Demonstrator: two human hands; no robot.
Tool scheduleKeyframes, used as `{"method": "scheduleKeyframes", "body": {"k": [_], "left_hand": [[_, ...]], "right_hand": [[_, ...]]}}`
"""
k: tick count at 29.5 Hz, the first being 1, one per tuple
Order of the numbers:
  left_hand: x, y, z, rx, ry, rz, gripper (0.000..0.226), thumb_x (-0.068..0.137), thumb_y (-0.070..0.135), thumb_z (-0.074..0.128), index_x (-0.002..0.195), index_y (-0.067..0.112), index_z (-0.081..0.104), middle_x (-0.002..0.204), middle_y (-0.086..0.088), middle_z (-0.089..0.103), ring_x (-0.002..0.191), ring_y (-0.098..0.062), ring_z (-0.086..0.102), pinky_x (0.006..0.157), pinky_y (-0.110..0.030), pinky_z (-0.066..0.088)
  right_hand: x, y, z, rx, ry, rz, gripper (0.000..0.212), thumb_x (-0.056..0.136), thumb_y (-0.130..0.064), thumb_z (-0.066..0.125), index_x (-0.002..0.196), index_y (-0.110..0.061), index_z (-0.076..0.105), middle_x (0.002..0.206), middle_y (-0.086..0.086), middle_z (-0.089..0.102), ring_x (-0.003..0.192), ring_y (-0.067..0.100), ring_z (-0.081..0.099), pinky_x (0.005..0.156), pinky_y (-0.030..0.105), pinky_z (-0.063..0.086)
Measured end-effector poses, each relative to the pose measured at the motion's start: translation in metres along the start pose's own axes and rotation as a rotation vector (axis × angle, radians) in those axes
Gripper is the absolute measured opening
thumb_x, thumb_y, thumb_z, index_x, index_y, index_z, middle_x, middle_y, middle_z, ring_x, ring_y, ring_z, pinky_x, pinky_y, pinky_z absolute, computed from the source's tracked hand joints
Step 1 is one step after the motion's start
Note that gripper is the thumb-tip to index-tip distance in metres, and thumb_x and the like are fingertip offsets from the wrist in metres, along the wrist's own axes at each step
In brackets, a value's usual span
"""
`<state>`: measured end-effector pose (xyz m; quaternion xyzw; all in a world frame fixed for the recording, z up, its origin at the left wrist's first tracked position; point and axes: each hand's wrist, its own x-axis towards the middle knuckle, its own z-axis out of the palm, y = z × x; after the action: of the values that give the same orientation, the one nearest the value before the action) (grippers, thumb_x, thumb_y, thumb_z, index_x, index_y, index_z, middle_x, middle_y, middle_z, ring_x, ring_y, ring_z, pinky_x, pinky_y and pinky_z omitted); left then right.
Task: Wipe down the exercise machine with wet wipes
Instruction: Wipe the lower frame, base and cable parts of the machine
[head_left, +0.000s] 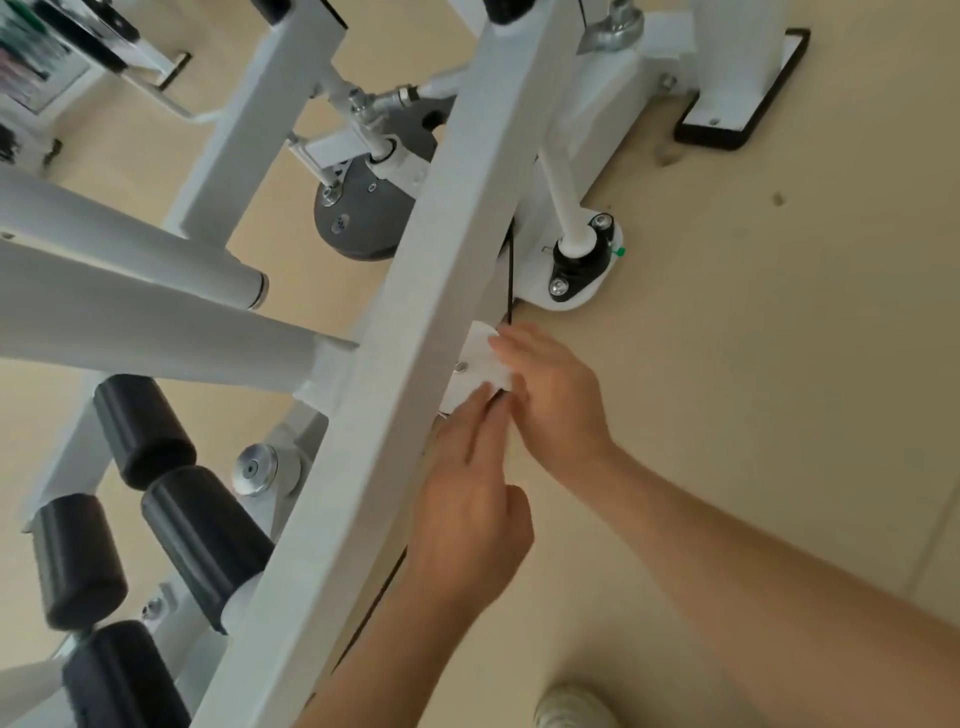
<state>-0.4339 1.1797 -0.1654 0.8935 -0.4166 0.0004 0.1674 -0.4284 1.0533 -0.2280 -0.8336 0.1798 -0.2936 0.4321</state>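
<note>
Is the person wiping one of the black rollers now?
No: the left hand and the right hand press the white wipe on a white base plate, apart from the black rollers.

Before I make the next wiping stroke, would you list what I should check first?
The wet wipe lies under the right hand, on the bracket: ok.
The left hand has straight fingers at the wipe's edge: ok.
The black cable is clear of the wipe: cannot tell.
The wipe is damp enough: cannot tell.
The shoe stands on the floor: ok.
</note>
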Motion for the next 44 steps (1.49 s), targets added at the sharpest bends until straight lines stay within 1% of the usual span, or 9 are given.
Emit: {"method": "scheduleKeyframes", "body": {"k": [5, 8, 13, 16, 25, 28, 31, 37, 44], "left_hand": [[0.017, -0.022, 0.027, 0.009, -0.125, -0.259, 0.081, 0.076, 0.001, 0.055, 0.15, -0.001, 0.021, 0.158, -0.012, 0.022, 0.148, -0.024, 0.014, 0.118, -0.02, 0.001], [0.014, -0.028, 0.028, 0.041, -0.128, -0.27, 0.079, 0.074, -0.003, 0.049, 0.15, 0.003, 0.026, 0.157, -0.01, 0.026, 0.147, -0.02, 0.018, 0.117, -0.021, 0.01], [0.023, -0.021, 0.023, 0.003, -0.073, -0.32, 0.059, 0.067, -0.009, 0.047, 0.125, 0.006, 0.05, 0.12, 0.006, 0.049, 0.108, -0.005, 0.041, 0.08, -0.012, 0.029], [0.025, -0.02, 0.019, -0.084, -0.03, -0.411, 0.049, 0.074, -0.01, 0.048, 0.12, 0.008, 0.048, 0.102, 0.017, 0.042, 0.085, 0.005, 0.034, 0.072, -0.009, 0.026], [-0.01, -0.025, 0.025, -0.08, 0.107, -0.27, 0.07, 0.066, -0.007, 0.036, 0.135, -0.003, 0.044, 0.136, -0.011, 0.046, 0.12, -0.015, 0.041, 0.102, -0.019, 0.033], [-0.003, -0.021, 0.028, -0.071, 0.068, -0.301, 0.073, 0.069, -0.003, 0.034, 0.142, 0.001, 0.039, 0.143, -0.016, 0.041, 0.13, -0.021, 0.036, 0.111, -0.028, 0.03], [0.006, -0.02, 0.027, -0.014, 0.012, -0.289, 0.072, 0.072, -0.009, 0.04, 0.144, 0.002, 0.039, 0.148, -0.014, 0.039, 0.132, -0.014, 0.027, 0.105, 0.0, 0.006], [0.022, -0.026, 0.018, -0.062, -0.051, -0.248, 0.079, 0.075, -0.016, 0.042, 0.15, 0.007, 0.028, 0.155, -0.007, 0.03, 0.138, -0.006, 0.02, 0.099, 0.007, 0.004], [0.022, -0.024, 0.019, -0.063, -0.048, -0.193, 0.083, 0.07, -0.022, 0.048, 0.148, 0.001, 0.031, 0.152, -0.011, 0.032, 0.132, -0.001, 0.016, 0.093, 0.011, 0.004]], "right_hand": [[0.001, -0.008, 0.02, -0.576, -0.423, -0.201, 0.054, 0.093, -0.025, 0.033, 0.139, -0.001, 0.048, 0.149, 0.016, 0.044, 0.145, 0.032, 0.028, 0.118, 0.05, 0.023], [0.007, -0.006, 0.002, -0.798, -0.639, -0.256, 0.069, 0.092, -0.035, 0.008, 0.153, -0.002, 0.015, 0.162, 0.016, 0.012, 0.151, 0.029, 0.001, 0.119, 0.052, -0.002], [0.066, -0.015, 0.015, -0.805, -0.864, -0.173, 0.076, 0.096, -0.047, 0.035, 0.155, -0.007, 0.006, 0.163, 0.011, -0.003, 0.15, 0.025, -0.012, 0.118, 0.057, -0.003], [0.045, -0.019, 0.016, -0.742, -0.756, -0.094, 0.078, 0.097, -0.048, 0.033, 0.154, -0.004, 0.003, 0.163, 0.014, -0.004, 0.15, 0.027, -0.011, 0.12, 0.052, -0.004], [-0.022, -0.018, 0.025, -0.862, -0.551, -0.335, 0.074, 0.1, -0.044, 0.022, 0.152, 0.001, -0.008, 0.159, 0.028, -0.011, 0.147, 0.039, -0.015, 0.116, 0.048, -0.013], [-0.033, -0.006, 0.027, -0.834, -0.555, -0.429, 0.067, 0.096, -0.034, 0.033, 0.153, -0.001, 0.018, 0.159, 0.023, 0.016, 0.149, 0.038, 0.004, 0.12, 0.051, -0.002], [-0.037, 0.003, 0.024, -0.71, -0.538, -0.542, 0.057, 0.084, -0.028, 0.057, 0.137, -0.006, 0.054, 0.14, 0.013, 0.053, 0.137, 0.03, 0.036, 0.117, 0.047, 0.023], [0.002, 0.009, -0.012, -0.653, -0.619, -0.675, 0.052, 0.087, -0.023, 0.032, 0.128, -0.006, 0.059, 0.13, 0.013, 0.062, 0.129, 0.027, 0.052, 0.112, 0.049, 0.035], [0.022, -0.001, -0.02, -0.823, -0.766, -0.563, 0.074, 0.095, -0.058, 0.031, 0.147, -0.006, 0.036, 0.155, 0.015, 0.033, 0.149, 0.027, 0.018, 0.117, 0.055, 0.013]]}}
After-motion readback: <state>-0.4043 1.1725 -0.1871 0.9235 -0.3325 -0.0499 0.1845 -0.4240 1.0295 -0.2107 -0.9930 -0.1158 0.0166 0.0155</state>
